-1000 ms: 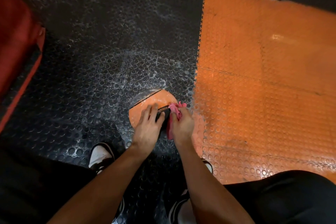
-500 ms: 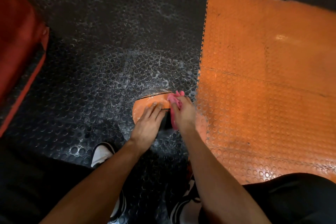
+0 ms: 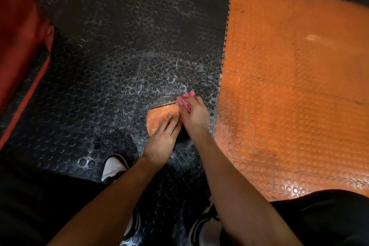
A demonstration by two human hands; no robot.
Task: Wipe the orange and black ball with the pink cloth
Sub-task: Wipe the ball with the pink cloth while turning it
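Black studded floor (image 3: 111,77): our right hand (image 3: 196,115), pinching pink cloth (image 3: 184,99), has slid to the ball (image 3: 157,114)'s far edge, left hand (image 3: 163,137) flat on it, wiping continues.

The ball (image 3: 159,112) is largely covered by both hands; only its orange upper-left face and a grey sliver at the top show. The pink cloth (image 3: 184,99) is mostly hidden under the right hand (image 3: 194,114), so its size and fold cannot be told. The left hand (image 3: 163,137) hides the ball's near side. The red pad (image 3: 18,46) is cut off by the left edge. Both shoes (image 3: 113,166) are partly hidden by the forearms.
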